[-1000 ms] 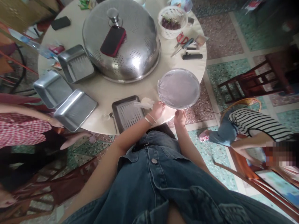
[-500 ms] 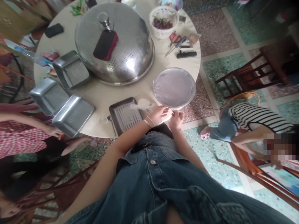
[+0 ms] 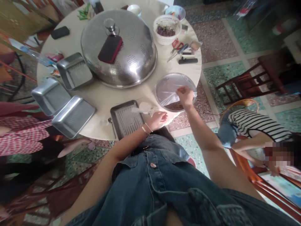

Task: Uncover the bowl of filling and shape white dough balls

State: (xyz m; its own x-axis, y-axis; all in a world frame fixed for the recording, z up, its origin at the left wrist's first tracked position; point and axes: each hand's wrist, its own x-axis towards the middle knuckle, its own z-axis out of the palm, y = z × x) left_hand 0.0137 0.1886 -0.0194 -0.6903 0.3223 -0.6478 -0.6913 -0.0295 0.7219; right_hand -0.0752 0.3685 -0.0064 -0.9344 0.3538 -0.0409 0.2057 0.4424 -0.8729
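Observation:
My right hand (image 3: 185, 96) is over a round metal bowl (image 3: 156, 94), its fingers pinched on clear plastic wrap (image 3: 168, 99). The wrap is lifted and creased at the near side, where brown contents show beneath it. Below and left of the bowl, at the table's front edge, is my left hand (image 3: 158, 121). Its fingers are curled in, and whatever they may hold is hidden. Just beyond that hand, a pale translucent piece (image 3: 144, 107) lies across the edge of a dark rectangular baking tray (image 3: 125, 117) with a slotted pattern.
A large perforated metal dome (image 3: 131, 40) carries a dark red-edged phone (image 3: 110, 48). Several metal pans (image 3: 74, 116) stand at left. A white basket (image 3: 167, 39), scissors (image 3: 178, 50) and a black object (image 3: 188, 61) lie at right. People sit on both sides.
My right hand has moved up from beside my left hand to the bowl and has pulled up the wrap's near part. My left hand has shifted slightly left and down.

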